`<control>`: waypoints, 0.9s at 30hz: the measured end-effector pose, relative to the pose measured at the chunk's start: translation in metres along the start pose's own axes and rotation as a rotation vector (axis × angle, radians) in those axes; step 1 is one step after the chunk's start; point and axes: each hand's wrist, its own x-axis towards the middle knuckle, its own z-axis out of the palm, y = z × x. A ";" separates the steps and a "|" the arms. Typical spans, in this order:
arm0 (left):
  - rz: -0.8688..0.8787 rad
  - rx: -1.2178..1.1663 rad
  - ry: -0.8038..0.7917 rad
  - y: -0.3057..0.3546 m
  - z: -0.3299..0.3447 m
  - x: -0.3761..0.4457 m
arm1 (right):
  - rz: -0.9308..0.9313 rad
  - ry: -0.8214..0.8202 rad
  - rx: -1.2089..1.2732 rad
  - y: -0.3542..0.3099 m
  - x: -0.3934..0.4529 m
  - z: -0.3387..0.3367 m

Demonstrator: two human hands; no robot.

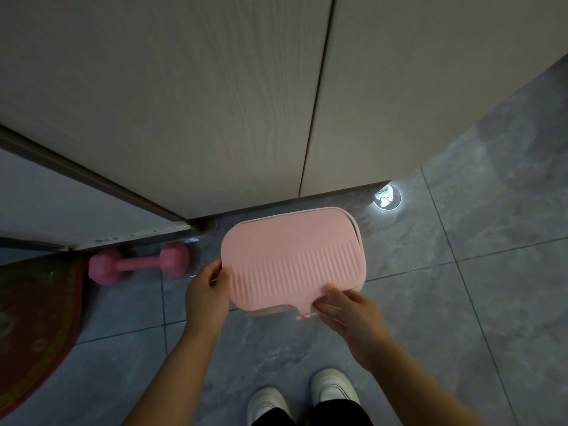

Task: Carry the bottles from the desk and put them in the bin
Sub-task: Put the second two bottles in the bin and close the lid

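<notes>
Hands: left hand [209, 290] grips pink lid [292, 259] edge | right hand [344, 312] pinches its near rim | bin [358, 238] beneath

Setting: a home, probably a bedroom or hallway; light is dim. Evidence: grey marbled floor tiles [461, 302], pale wood-grain cupboard doors [215, 103], pink dumbbell [138, 265] against the wall, patterned red rug [33, 318], indoor slippers [333, 387].
</notes>
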 end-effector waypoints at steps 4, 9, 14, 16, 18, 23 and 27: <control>0.030 0.077 0.042 -0.002 0.007 0.000 | -0.052 0.110 -0.264 -0.002 0.006 -0.008; 0.051 0.179 0.103 -0.002 0.011 0.000 | -0.190 0.294 -0.704 -0.009 0.017 -0.019; 0.023 0.162 0.087 -0.001 0.009 0.001 | -0.407 0.386 -0.835 -0.023 0.025 -0.017; 0.047 0.171 0.082 -0.003 0.010 0.000 | -0.435 0.364 -0.905 -0.023 0.027 -0.017; 0.061 0.184 0.084 -0.004 0.012 -0.001 | -0.457 0.355 -0.950 -0.021 0.030 -0.018; 0.038 0.180 0.091 -0.004 0.015 -0.003 | -0.506 0.333 -0.993 -0.017 0.032 -0.024; 0.044 0.200 0.078 -0.006 0.016 -0.004 | -0.517 0.343 -0.983 -0.019 0.035 -0.026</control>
